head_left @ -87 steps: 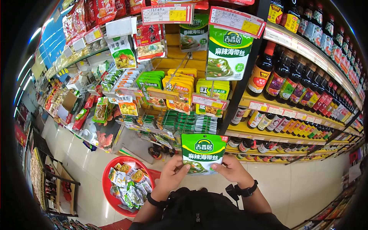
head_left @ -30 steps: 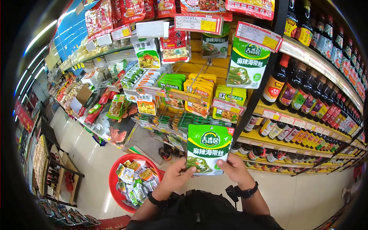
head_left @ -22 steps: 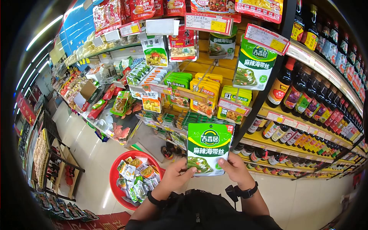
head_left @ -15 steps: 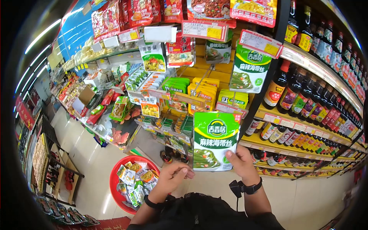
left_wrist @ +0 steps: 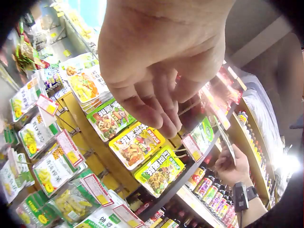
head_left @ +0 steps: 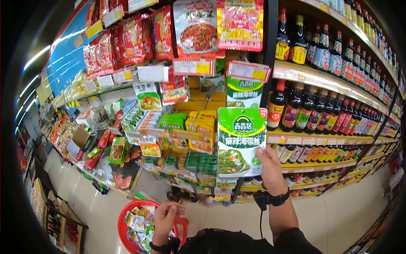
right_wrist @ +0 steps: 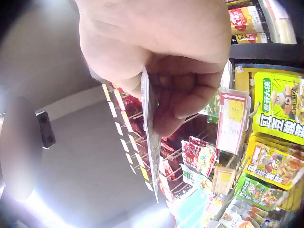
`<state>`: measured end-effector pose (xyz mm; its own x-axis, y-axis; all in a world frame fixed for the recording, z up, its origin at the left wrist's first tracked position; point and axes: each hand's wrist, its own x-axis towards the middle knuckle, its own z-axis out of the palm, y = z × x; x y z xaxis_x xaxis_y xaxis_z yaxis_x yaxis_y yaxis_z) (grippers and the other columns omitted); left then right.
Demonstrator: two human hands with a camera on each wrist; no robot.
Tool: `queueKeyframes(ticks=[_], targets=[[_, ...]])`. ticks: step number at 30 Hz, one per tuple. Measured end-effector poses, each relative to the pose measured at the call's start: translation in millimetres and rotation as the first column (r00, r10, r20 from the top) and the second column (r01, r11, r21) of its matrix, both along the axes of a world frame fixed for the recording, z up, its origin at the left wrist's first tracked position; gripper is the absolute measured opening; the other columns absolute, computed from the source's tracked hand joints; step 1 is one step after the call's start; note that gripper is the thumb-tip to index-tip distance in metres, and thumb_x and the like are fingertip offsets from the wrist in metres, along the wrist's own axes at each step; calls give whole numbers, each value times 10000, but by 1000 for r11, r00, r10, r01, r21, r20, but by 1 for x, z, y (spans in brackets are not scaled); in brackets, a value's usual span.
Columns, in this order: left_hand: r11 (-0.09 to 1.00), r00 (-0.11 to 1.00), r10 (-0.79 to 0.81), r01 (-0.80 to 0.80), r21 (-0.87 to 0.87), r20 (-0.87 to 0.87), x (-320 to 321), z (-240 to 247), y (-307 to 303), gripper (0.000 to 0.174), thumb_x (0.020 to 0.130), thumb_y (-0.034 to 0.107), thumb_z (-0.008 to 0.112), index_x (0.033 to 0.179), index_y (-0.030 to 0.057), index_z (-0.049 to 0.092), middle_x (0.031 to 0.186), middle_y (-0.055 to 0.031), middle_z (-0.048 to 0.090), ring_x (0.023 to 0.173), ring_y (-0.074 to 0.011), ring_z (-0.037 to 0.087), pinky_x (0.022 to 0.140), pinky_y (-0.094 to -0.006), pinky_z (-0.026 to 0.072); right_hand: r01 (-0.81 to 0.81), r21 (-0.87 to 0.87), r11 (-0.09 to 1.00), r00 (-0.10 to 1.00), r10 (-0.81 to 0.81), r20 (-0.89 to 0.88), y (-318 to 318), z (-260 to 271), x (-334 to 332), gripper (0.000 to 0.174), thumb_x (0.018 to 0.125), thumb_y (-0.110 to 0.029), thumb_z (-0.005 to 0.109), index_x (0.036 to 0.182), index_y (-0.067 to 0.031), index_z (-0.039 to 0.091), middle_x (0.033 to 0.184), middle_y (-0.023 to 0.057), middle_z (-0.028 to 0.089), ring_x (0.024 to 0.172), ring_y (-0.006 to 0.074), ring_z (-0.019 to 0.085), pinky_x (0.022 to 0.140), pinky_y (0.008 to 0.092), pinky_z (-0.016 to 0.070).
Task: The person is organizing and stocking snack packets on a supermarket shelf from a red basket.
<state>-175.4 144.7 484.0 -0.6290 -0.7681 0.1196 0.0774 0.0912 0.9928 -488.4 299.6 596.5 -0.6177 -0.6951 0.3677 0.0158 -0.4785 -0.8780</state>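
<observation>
Holding the green and white bag (head_left: pixel 240 139) upright by its lower side in the right hand (head_left: pixel 272 169), with the thumb on its front, in front of a hanging bag (head_left: pixel 243 93) of the same colors. Bending the empty left hand (head_left: pixel 166 218) loosely, near the red basket (head_left: pixel 122 222).

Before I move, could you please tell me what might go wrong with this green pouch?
Only the right hand grips the pouch, at one side, so it might twist or slip. Moved forward, it could knock the price tag above the matching packet. The red basket sits low by the left hand, where a foot might catch it.
</observation>
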Motion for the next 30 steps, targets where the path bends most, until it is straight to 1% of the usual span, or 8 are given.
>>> queueKeyframes(ticks=[2, 5, 6, 10, 13, 18, 25, 30], targets=[[1000, 1000, -19, 19, 13, -10, 3, -6, -3, 168, 1000, 125, 519, 1035, -1, 625, 872, -109, 719, 766, -175, 700, 675, -272, 530, 46, -3, 999, 999, -47, -16, 0, 8, -4, 327, 1013, -264, 533, 1176, 11, 601, 1055, -6, 643, 934, 49, 543, 814, 229, 435], [1000, 1000, -19, 19, 24, -23, 3, -6, -1, 158, 997, 118, 522, 1034, 3, 625, 878, -106, 720, 768, -171, 699, 677, -268, 527, 137, -22, 990, 978, -139, -155, 0, 17, -16, 319, 1013, -262, 536, 1162, 12, 603, 1044, -7, 645, 936, 47, 543, 816, 226, 434], [999, 1000, -20, 21, 31, -17, 4, -6, -2, 152, 995, 112, 526, 1034, 4, 625, 882, -109, 719, 770, -173, 699, 683, -269, 528, 167, -59, 984, 971, -174, -165, -2, 23, -16, 311, 1012, -251, 540, 1162, 15, 601, 1048, 1, 651, 935, 44, 544, 817, 226, 434], [999, 999, -35, 35, 38, -18, 7, -9, 0, 149, 991, 98, 526, 1043, -1, 624, 890, -117, 717, 778, -180, 699, 690, -275, 532, 229, -77, 970, 953, -239, -185, -6, 41, -17, 303, 1012, -236, 536, 1171, 15, 594, 1078, 21, 658, 943, 56, 554, 832, 231, 438], [998, 999, -41, 42, 57, -12, 9, -10, 1, 148, 988, 84, 525, 1051, -10, 621, 893, -129, 714, 783, -191, 697, 706, -288, 542, 239, -58, 969, 958, -245, -145, -11, 40, -20, 304, 1012, -232, 536, 1181, 15, 587, 1090, 25, 656, 962, 67, 559, 850, 235, 437], [995, 999, -50, 51, 87, -20, 16, -17, 1, 151, 987, 65, 519, 1050, -39, 609, 904, -146, 704, 799, -207, 694, 739, -316, 559, 239, -45, 970, 953, -243, -179, -16, 47, -23, 358, 1010, -247, 542, 1264, 4, 558, 1140, 29, 642, 995, 74, 550, 879, 246, 428], [989, 997, -67, 72, 132, -47, 13, -32, -2, 136, 986, 42, 508, 1041, -46, 597, 906, -153, 698, 805, -207, 693, 746, -317, 567, 262, -195, 945, 935, -298, -191, -14, 63, -23, 348, 1011, -252, 545, 1239, 9, 566, 1144, 34, 644, 1007, 81, 557, 892, 261, 431], [989, 996, -66, 72, 127, -54, 11, -34, -1, 117, 980, 25, 514, 1030, -52, 587, 899, -158, 696, 802, -204, 692, 757, -319, 570, 235, -201, 951, 937, -277, -212, -12, 70, -32, 337, 1010, -213, 541, 1269, 3, 550, 1171, 48, 641, 1031, 116, 607, 874, 274, 487]])
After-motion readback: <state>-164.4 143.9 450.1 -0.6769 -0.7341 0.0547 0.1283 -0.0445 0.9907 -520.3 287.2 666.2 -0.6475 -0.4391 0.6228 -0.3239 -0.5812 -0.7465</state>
